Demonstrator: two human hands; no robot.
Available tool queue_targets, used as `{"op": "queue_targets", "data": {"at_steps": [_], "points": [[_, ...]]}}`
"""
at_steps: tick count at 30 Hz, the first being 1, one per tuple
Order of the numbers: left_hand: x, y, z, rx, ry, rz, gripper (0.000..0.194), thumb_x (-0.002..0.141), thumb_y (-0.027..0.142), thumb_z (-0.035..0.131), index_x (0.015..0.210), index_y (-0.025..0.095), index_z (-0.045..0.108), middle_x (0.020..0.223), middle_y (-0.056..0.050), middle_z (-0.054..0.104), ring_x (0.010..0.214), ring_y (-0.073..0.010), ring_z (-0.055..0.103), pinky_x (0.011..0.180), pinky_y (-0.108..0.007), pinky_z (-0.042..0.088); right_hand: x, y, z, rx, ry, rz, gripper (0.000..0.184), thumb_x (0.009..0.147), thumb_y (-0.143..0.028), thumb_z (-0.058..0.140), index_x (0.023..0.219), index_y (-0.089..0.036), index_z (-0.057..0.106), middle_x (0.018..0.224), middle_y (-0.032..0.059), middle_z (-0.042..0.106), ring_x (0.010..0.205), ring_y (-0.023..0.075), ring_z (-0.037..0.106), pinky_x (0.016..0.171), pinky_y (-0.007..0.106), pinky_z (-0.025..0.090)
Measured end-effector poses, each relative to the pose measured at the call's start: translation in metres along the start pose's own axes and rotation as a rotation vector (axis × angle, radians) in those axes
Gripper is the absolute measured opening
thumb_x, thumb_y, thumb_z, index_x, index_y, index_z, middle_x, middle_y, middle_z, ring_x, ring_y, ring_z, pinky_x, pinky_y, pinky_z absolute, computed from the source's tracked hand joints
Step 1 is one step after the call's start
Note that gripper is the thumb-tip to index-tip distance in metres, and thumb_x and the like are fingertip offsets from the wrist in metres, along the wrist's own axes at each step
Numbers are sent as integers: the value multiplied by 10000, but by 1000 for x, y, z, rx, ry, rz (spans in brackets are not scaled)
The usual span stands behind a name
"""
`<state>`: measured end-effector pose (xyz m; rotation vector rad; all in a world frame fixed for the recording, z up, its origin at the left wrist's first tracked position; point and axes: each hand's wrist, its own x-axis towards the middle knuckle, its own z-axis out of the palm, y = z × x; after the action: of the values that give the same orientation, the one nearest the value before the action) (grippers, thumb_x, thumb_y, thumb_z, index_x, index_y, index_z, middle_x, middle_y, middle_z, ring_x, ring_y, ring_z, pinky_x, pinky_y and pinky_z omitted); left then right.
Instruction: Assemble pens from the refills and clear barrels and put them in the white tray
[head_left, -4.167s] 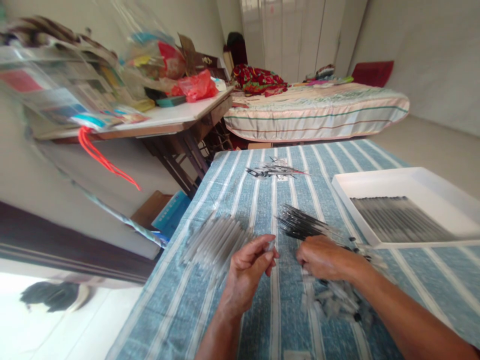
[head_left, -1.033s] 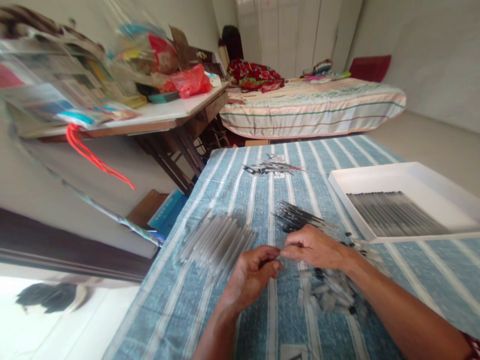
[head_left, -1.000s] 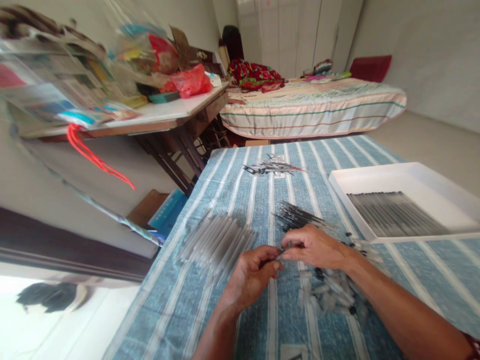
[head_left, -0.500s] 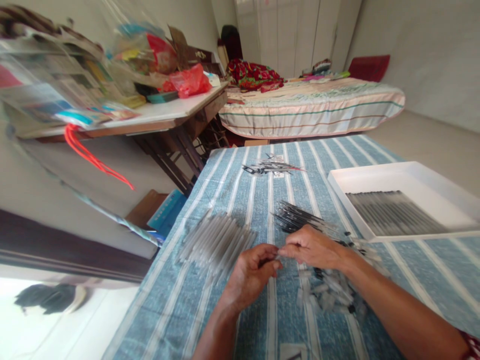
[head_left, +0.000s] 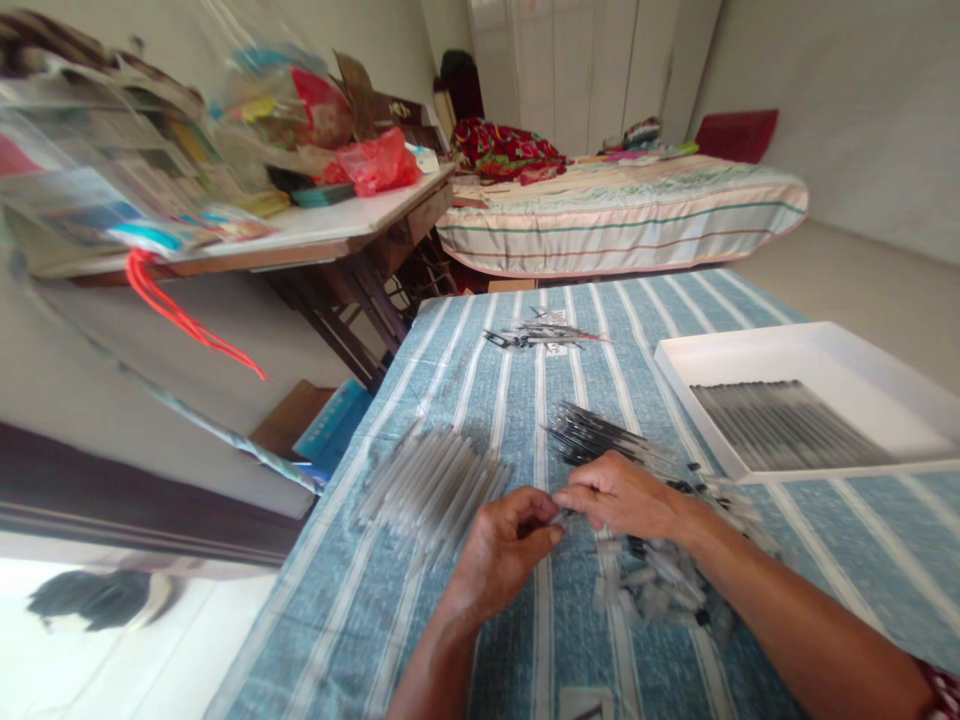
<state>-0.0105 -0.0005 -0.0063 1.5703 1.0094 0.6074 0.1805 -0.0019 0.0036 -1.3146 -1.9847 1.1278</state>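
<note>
My left hand (head_left: 504, 550) and my right hand (head_left: 622, 492) meet over the striped cloth, fingertips almost touching. Both are closed in a pinch around a thin translucent pen part (head_left: 559, 516), mostly covered by the fingers. Left of my left hand lies a pile of grey translucent pen barrels (head_left: 435, 485). Just beyond my right hand is a bundle of dark pen refills (head_left: 596, 435). Beneath my right wrist and forearm spread loose clear pen caps (head_left: 660, 585) and small black pieces, partly hidden by the arm.
A white tray (head_left: 840, 365) at the right holds a row of pens (head_left: 784, 425). Scattered thin pen pieces (head_left: 544, 335) lie at the table's far end. A side desk (head_left: 337, 225) with bags stands at the left, and a bed (head_left: 622, 220) beyond the table.
The fingertips of both hands have shifted slightly around the pen part, and the right fingertips sit a little further left. Everything else on the table stays where it was.
</note>
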Motion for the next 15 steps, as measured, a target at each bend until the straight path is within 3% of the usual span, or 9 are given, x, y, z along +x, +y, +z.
{"op": "queue_targets", "data": {"at_steps": [4,9,15], "points": [[1,4,2,49,28,7,60,711,196,601,725,147,568,620,33,483,579,-95,433,540,-211,339,0,-1,-1,32,-8,-34,262,815,-334,527,635,-147,566,508,-50,515,479,71,454,468,174,308],[0,7,3,156,80,37,25,709,172,595,707,148,587,601,43,485,562,-94,436,553,-216,354,1,-1,1,6,-11,8,317,829,-304,487,546,-160,479,453,-53,467,434,67,431,437,174,291],[-1,9,-5,320,33,123,169,806,218,526,905,155,648,817,-31,640,745,-152,576,688,-249,427,0,1,-1,35,22,-3,340,840,-339,474,548,-165,468,467,-50,487,427,63,446,451,167,324]]}}
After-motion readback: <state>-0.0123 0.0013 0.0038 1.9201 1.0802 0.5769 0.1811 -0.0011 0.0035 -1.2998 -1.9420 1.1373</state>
